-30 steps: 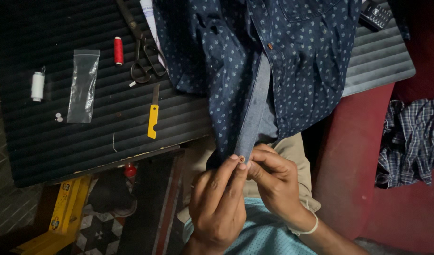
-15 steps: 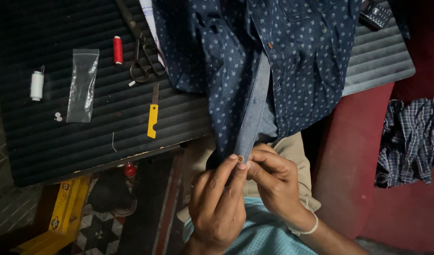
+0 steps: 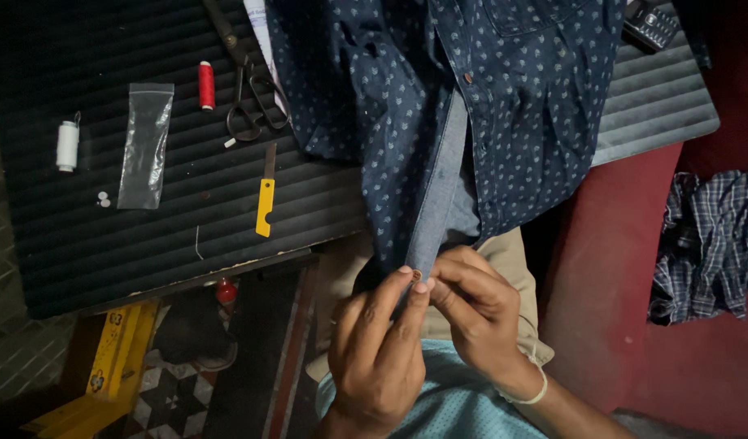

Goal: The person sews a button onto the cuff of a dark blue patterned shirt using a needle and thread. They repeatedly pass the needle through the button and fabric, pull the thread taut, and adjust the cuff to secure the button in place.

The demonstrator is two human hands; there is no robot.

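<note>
A dark blue shirt [image 3: 504, 106] with small pale dots hangs off the black ribbed table [image 3: 170, 228] toward my lap. Its lighter placket strip [image 3: 435, 203] runs down to my hands. My left hand [image 3: 378, 354] pinches the placket's lower end, fingertips beside a small brown button [image 3: 417, 275]. My right hand [image 3: 475, 313] presses against the same spot from the right, fingers closed on the cloth at the button. Whether a needle is held I cannot tell.
On the table lie black scissors [image 3: 248, 97], a red thread spool [image 3: 205, 85], a white spool [image 3: 67, 145], a clear plastic bag [image 3: 144, 146], tiny white buttons [image 3: 104, 198] and a yellow-handled blade [image 3: 265, 203]. A phone [image 3: 650, 24] sits at the far right. Plaid cloth [image 3: 703, 244] lies on red seating.
The hands stay pinched at the button with only a slight shift; the view has drifted a little.
</note>
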